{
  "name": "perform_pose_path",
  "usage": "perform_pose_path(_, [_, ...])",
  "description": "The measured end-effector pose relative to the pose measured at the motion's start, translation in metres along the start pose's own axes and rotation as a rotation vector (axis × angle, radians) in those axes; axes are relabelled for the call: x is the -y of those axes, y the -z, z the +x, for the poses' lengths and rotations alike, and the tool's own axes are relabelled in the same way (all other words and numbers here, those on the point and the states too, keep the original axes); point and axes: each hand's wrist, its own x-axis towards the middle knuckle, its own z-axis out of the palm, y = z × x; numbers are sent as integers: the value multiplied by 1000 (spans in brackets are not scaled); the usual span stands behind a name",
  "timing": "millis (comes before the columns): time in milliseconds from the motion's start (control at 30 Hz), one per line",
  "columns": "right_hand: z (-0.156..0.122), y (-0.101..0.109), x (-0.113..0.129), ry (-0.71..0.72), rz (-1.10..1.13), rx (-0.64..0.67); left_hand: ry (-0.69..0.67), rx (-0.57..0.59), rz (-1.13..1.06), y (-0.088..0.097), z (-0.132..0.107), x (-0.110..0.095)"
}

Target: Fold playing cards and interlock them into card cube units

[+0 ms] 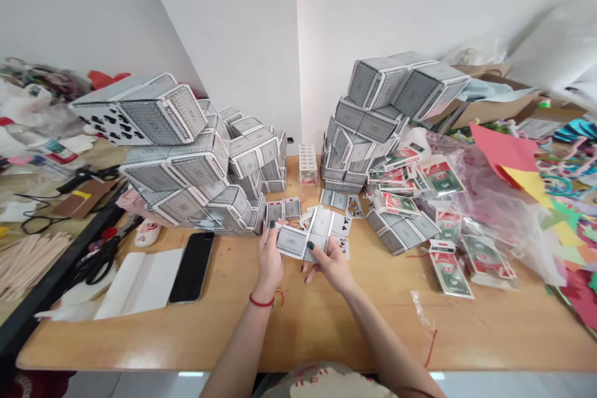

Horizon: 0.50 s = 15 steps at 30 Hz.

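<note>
Fingers (311, 247) of both hands clamp a folded strip of grey-backed playing cards (291, 241) above a wooden table (298, 336). The left hand (269, 259) pinches the strip's left end, the right hand (332, 264) its right part, thumb on top. Boxy card blocks (172, 118) stand stacked just beyond.

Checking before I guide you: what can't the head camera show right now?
Head view, all:
Faces of the playing cards in the left hand and right hand: grey backs and fingers hide them.
Whatever lies under the clear plastic bag: crumpled film blurs it.
Coloured paper: cut off by the right edge.
</note>
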Motion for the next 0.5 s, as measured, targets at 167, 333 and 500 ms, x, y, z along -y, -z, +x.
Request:
perform_pose_path(167, [0, -6, 6, 30, -13, -137, -67, 24, 129, 0, -2, 4])
perform_pose_path(333, [0, -6, 3, 19, -16, -160, -136, 21, 223, 3, -4, 9])
perform_pose_path(500, [1, -3, 3, 21, -64, -186, -177, 26, 281, 3, -7, 9])
